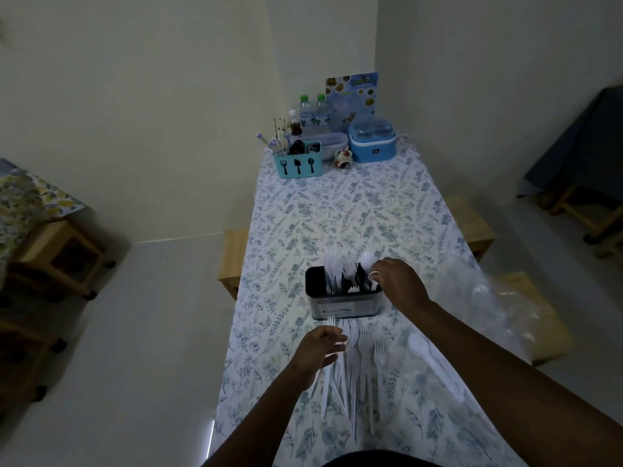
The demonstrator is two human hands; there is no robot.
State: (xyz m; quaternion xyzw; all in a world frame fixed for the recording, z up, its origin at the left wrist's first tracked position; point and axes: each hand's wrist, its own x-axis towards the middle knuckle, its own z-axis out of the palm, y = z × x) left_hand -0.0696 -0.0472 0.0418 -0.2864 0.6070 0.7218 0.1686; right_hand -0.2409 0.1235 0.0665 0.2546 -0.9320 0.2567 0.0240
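Left hand point(320, 348): fingers curled round a white fork point(325, 392), tines pointing to 12 o'clock, handle trailing toward 6.

Right hand point(399, 284): at 1 o'clock from the left and well apart from it. Its fingertips pinch a white spoon point(373, 275) over the right end of the black holder point(347, 303). I cannot tell whether the spoon has bottomed in the compartment.

Holder: one, upright, just beyond the left hand at 12 o'clock. White cutlery stands in it, and I cannot count the pieces.

Loose cutlery, 6 o'clock of the holder:
- two forks point(379, 355) lie clear
- one loose spoon point(418, 345) lies at 4 o'clock, partly under my right forearm
- more white pieces overlap beside the held fork, number not readable

Clear plastic bag point(488, 291): one, at 3 o'clock, on the table edge.

Far end of the table, 12 o'clock:
- two water bottles point(305, 112) with green caps
- one teal caddy point(298, 165)
- one blue container point(372, 146)
- one menu card point(352, 94), upright against the wall

Surface: long table under a floral cloth point(337, 214). Wooden stools point(232, 261) are tucked in at 9 and 3 o'clock. Pale walls, dim light.
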